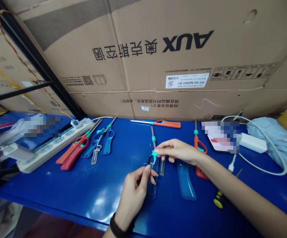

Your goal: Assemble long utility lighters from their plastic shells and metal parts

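My left hand (138,185) is closed in a pinch on a small black part with thin wires (149,160), probably a lighter's igniter. A green plastic piece (154,153), looking like a trigger, is between the fingertips of my right hand (174,150). Beneath both hands lies a blue lighter shell half (152,188), partly covered. A metal lighter tube with a green collar (153,138) points away from it. Close under my right fingers is a clear fuel tank (162,168). The other blue shell half (186,181) rests to the right.
Left are orange and red lighters (73,153), an opened blue lighter (108,142) and a power strip (56,143). Orange lighters lie behind (169,124) and right (201,148). Farther right are a screwdriver (219,199), phone (220,138), charger (252,142) and cloth (269,138). A cardboard box (143,72) walls the back.
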Available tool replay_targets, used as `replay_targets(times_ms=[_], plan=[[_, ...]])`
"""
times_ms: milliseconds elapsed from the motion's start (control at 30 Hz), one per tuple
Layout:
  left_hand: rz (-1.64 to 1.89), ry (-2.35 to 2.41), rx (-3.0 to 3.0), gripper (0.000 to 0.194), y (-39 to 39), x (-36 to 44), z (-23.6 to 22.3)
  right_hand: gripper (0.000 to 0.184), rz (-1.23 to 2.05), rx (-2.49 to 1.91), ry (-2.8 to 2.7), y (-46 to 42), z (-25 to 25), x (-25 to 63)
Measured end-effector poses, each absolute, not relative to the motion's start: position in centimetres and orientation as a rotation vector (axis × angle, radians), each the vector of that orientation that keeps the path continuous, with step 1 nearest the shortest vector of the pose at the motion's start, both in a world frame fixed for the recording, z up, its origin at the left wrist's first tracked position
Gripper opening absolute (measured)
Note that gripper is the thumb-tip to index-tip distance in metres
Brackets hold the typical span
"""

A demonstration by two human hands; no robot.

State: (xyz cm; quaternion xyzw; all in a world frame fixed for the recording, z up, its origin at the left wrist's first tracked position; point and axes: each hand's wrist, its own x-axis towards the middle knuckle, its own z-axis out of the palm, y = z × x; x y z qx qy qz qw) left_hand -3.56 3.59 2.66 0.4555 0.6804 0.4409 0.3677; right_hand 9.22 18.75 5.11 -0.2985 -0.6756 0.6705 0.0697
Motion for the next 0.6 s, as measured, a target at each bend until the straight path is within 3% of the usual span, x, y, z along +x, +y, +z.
replay_targets(times_ms=[367,600], plan=[[1.095,1.745,1.211,0.047,3.27,-3.07,2.62,0.045,2.059,-0.899,-2.05,18.68,4.25,9.0],[1.083,1.733,1.253,0.044,3.2,-3.05,2.66,0.036,2.127,-0.876,-2.046,18.65,4.54,9.16]])
